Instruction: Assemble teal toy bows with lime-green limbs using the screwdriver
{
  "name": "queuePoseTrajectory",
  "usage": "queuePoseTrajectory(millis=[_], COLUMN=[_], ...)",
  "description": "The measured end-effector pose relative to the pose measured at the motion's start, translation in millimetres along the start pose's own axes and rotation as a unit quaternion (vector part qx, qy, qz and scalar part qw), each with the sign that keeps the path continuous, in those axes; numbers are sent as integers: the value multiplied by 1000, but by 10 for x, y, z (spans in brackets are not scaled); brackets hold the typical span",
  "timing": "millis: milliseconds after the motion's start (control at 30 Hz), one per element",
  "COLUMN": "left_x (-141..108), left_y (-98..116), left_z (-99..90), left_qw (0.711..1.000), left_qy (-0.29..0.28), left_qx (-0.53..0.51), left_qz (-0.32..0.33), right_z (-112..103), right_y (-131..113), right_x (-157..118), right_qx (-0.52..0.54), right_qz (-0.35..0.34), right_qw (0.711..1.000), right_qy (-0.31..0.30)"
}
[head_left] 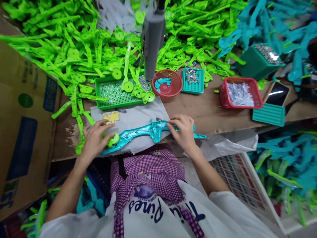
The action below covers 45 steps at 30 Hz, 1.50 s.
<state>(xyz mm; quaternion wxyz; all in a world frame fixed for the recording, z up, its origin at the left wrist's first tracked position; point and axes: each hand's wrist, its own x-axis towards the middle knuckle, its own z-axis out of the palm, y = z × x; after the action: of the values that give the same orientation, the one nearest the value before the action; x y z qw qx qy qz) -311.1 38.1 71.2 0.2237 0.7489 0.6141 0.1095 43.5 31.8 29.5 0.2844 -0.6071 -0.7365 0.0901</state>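
Observation:
A long blue bow-shaped plastic shell [137, 131] lies across a white sheet [143, 110] at the table's front edge. Its hollow side faces up, with thin wires along it and a small electronic part [158, 119] at the middle. My left hand [95, 138] is at the shell's left end, its thumb and fingers closed about a lime-green plastic piece with a round end [113, 139]. The rest of that piece is hidden by the hand. On the right, my right hand [182, 131] grips the shell's right arm between thumb and fingers.
A grey power screwdriver [153, 41] hangs above the table. Behind the sheet stand a green tray [100, 98] of screws, a red basket [176, 89] and a teal basket [193, 89]. Green parts [84, 47] pile up behind. A red bin [226, 97] stands right, a cardboard box [13, 121] left.

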Motion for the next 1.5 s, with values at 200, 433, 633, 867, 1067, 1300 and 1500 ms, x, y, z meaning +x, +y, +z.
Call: queuePoseTrajectory(millis=[200,433,633,867,1067,1300,1500], left_x=[-58,936,1057,973,989,956,896], left_y=[942,1815,1797,1742,1718,1715,1793], left_z=[392,722,1005,1102,1174,1100,765], left_qw=[976,943,939,944,940,941,850], left_qy=[130,-153,-198,-173,-167,-184,-287], left_qx=[-96,-64,-57,-81,-94,-106,-316], left_qz=[148,289,276,270,282,263,308], right_z=[148,218,594,325,-133,-429,-408], right_y=[68,310,662,1040,1152,518,-4], right_x=[-442,-1204,-1325,-1021,-995,-976,-447], right_qx=[-63,262,471,607,623,452,292], right_qz=[-104,325,525,514,517,375,172], right_qw=[991,888,685,562,509,660,933], right_qy=[57,195,181,225,292,469,120])
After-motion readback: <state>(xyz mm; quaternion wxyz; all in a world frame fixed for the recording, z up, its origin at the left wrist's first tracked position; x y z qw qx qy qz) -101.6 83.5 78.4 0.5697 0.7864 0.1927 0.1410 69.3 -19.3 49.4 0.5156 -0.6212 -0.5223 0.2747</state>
